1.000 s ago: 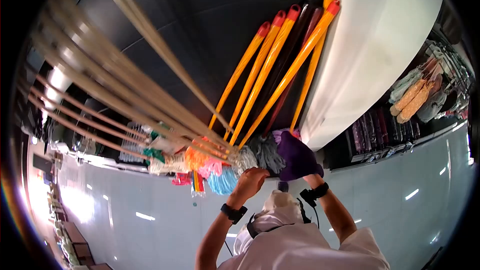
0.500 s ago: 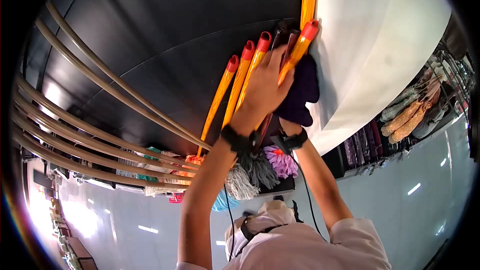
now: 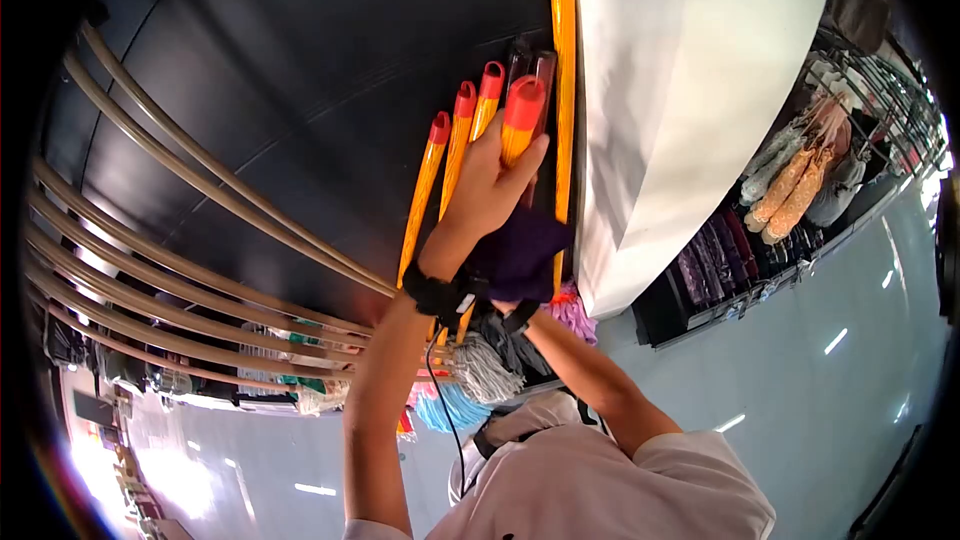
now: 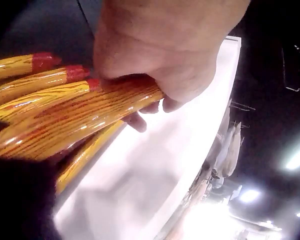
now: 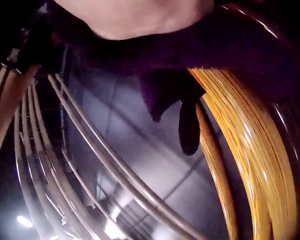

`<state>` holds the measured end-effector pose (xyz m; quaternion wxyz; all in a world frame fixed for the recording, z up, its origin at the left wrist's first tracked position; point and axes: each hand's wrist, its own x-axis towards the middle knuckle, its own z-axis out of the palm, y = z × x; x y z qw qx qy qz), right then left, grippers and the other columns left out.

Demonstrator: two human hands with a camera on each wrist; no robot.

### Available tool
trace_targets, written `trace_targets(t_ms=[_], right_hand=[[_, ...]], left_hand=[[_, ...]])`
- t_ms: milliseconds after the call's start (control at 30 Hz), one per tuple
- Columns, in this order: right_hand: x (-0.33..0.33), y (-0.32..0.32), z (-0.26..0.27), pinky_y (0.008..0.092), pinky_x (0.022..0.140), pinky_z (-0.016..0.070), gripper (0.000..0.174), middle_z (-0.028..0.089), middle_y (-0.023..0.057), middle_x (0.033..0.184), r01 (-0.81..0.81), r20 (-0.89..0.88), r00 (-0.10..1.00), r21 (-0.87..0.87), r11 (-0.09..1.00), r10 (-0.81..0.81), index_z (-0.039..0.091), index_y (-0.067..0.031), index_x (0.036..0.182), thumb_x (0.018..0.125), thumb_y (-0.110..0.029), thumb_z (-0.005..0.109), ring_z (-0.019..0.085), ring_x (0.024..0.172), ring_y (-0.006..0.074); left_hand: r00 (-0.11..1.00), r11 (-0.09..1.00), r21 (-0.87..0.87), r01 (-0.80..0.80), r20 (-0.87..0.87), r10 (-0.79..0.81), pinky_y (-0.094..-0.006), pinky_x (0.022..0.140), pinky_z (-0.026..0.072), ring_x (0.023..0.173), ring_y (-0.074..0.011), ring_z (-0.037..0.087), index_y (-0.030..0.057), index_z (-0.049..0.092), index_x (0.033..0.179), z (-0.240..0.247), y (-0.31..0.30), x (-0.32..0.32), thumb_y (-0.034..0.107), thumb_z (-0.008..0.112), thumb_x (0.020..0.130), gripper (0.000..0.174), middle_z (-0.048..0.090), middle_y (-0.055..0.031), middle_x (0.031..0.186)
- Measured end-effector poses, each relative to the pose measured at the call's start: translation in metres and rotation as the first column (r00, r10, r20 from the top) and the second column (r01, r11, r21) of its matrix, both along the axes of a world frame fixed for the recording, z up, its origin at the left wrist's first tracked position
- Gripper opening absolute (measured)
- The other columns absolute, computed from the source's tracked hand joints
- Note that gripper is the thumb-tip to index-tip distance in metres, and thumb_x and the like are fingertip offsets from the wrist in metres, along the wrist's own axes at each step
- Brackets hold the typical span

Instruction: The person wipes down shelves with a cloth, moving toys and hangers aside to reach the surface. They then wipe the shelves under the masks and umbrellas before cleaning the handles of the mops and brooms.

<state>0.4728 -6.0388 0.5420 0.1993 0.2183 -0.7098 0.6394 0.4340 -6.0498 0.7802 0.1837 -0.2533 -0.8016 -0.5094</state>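
Observation:
My left hand grips a yellow wood-grain mop handle just below its red end cap. The left wrist view shows the fingers curled round that handle. Lower down, a dark purple cloth covers most of my right hand, whose back shows in the right wrist view. There the cloth lies against the yellow handle, with folds hanging down; the right fingers are hidden beneath it. Several similar handles with red caps lean close to the left hand.
A white column rises on the right, with one handle against it. Beige poles fan out at left before a black panel. Mop heads hang below. Goods on racks stand at far right.
My left hand has risen from beside the mop heads to grip the handle's top. The right hand and purple cloth went up, then partway down. The gripped handle has shifted left, away from the column.

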Motion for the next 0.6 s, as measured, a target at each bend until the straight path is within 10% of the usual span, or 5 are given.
trace_targets(t_ms=[233,600], right_hand=[[0.032,-0.052,-0.055,0.0409,0.107,0.0337,0.046,0.050,0.0200,0.133,0.051,0.052,0.997,0.190,0.981,-0.062,0.044,-0.0010,0.136,0.094,-0.019,0.053,0.044,0.126,0.0336],[0.042,-0.056,-0.071,0.0407,0.108,0.0329,0.046,0.048,0.0206,0.133,0.117,0.033,0.991,0.305,0.945,-0.134,0.042,-0.0001,0.136,0.094,-0.017,0.052,0.043,0.127,0.0336]], left_hand=[[0.991,0.963,0.259,0.077,0.086,-0.102,-0.0201,0.048,0.0342,0.054,-0.0015,0.042,0.0039,0.054,0.109,-0.019,-0.029,0.022,0.009,0.061,0.093,0.018,0.046,0.0066,0.065],[0.958,0.936,0.274,0.220,0.119,-0.259,-0.0196,0.048,0.0355,0.055,-0.0029,0.043,0.0040,0.051,0.114,0.001,-0.039,0.021,0.009,0.062,0.093,0.024,0.047,0.0052,0.067]])
